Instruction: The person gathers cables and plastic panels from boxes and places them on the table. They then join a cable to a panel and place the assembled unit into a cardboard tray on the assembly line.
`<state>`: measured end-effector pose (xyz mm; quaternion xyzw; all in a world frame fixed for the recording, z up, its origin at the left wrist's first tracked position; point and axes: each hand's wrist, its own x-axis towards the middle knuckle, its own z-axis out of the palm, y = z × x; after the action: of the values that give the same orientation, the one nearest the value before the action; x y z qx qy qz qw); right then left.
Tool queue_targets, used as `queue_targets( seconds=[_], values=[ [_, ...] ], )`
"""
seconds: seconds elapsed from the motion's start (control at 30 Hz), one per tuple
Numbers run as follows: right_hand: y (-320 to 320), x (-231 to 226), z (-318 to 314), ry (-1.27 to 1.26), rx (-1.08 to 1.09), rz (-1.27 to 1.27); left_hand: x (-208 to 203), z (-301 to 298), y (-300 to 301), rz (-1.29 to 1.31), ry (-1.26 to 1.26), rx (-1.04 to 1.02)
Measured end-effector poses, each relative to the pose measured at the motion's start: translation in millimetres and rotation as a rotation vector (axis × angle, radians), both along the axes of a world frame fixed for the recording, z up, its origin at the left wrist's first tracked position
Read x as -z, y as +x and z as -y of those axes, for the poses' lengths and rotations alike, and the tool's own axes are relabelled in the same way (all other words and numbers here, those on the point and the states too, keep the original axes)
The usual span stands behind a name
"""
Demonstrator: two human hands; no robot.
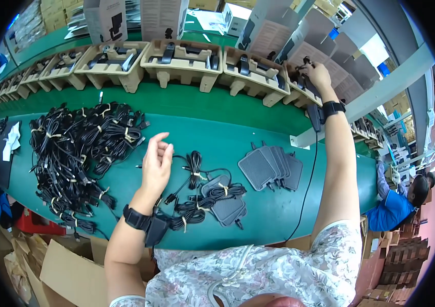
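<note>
From the middle of the view, the cable heap (82, 148) lies at nine o'clock: tied black bundles, probably light and floppy, prone to snag one another, best lifted by the tie. Nearer in, also around nine, the left hand (157, 166) hangs over the table (212, 130), loosely open with curled fingers and apparently nothing in it. More bundles (194, 171) spread toward seven o'clock, some lying over grey pads (225, 211) at six. Just past three, a fan of pads (261, 166) looks thin, light and stiffish; edges suit a pinch. At two o'clock, the right hand (321, 77) bends its fingers at a small dark part (305, 63) over a tray (303, 98); whether it grips, I cannot tell. The part looks light, perhaps hard; pinch its body.
</note>
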<state>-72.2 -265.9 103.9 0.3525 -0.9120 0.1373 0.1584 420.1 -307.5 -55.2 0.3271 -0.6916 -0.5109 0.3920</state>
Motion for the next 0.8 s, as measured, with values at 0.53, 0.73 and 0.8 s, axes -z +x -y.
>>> queue_targets(
  seconds=[0.53,0.73,0.8],
  values=[
    [-21.5,63.7,72.2,0.475,0.018,-0.231,0.9,4.1,-3.8,0.142,0.040,-0.055],
    [-66.8,84.6,77.3,0.408,0.042,0.029,2.3,0.5,-3.2,0.165,-0.014,-0.043],
    [-84.9,118.4,73.4,0.125,0.065,-0.217,5.8,2.4,-6.3,0.154,0.001,-0.041]
  ],
)
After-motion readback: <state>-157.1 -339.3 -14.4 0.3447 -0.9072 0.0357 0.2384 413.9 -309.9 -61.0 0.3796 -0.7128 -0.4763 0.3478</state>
